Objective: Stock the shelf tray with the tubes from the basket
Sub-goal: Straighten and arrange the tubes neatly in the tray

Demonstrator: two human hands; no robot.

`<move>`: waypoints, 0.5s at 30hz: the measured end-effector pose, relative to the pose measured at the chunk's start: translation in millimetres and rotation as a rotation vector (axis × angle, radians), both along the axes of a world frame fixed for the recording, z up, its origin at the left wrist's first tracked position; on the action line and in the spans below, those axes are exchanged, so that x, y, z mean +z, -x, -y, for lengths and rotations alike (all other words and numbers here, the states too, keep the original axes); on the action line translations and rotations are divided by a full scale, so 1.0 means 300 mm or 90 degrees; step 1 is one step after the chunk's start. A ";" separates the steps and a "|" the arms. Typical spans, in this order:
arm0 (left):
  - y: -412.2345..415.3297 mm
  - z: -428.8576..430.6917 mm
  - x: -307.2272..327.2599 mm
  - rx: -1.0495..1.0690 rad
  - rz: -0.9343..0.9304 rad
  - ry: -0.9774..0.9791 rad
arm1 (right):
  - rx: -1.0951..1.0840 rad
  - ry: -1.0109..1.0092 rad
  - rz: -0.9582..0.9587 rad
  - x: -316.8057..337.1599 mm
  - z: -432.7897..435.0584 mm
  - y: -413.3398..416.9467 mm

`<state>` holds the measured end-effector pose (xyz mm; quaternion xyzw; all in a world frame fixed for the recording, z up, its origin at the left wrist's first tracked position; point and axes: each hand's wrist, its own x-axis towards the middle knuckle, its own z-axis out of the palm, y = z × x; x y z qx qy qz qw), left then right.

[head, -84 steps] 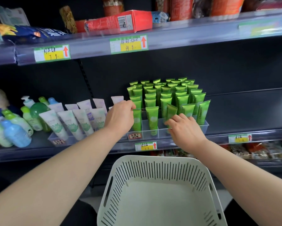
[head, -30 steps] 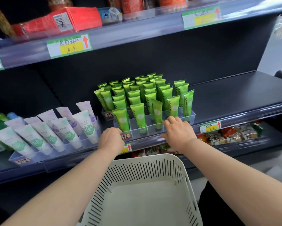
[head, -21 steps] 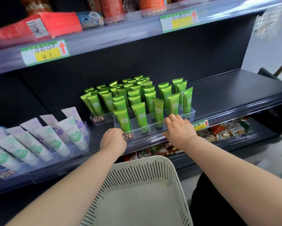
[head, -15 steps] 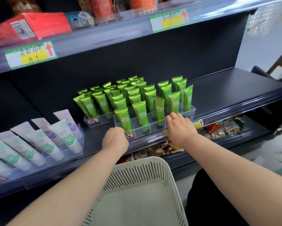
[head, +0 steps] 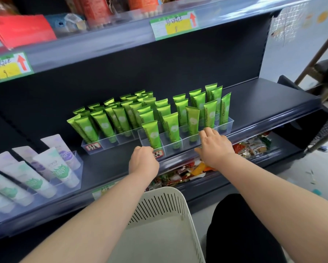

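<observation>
Saw white and lilac squeeze tubes [head: 53, 166] leaning in a clear plastic holder [head: 78, 162] toward the left end of the dark metal shelf [head: 263, 99], near its front edge. Found next a clear plastic tray with a red-edged label [head: 92, 146], set back from that edge and packed with upright bright green squeeze tubes [head: 103, 126]. Found just right of it, nearer the front edge, a second clear plastic shelf tray [head: 185, 145], divided into lanes and filled with more of the same green tubes, ranked in rows back toward the shelf's rear wall. Saw the left hand [head: 143, 164] at this tray's front left corner, knuckles up, fingers curled under against the front wall beside its small label; could not see the tips, so could not tell whether gripping the tray or only pressing on it. Saw the right hand [head: 214, 147] farther right, its fingers [head: 206, 132] nearly straight and spread, laid over the tray's front rim, holding nothing. Noted a white slotted plastic basket [head: 159, 207] below the shelf's front edge, between the two forearms, with its pale bottom in view. Glimpsed bright snack packets [head: 250, 149] on the lower shelf, under the right end.
</observation>
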<state>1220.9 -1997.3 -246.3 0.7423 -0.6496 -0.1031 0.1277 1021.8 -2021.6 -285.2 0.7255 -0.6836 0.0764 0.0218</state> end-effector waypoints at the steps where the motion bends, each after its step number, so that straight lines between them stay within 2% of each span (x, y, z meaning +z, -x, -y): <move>1: 0.010 0.004 0.001 -0.004 0.003 0.000 | -0.003 0.001 0.001 -0.003 0.004 0.008; 15: 0.148 0.082 0.001 -0.062 0.017 -0.005 | -0.067 -0.001 -0.033 -0.028 0.054 0.103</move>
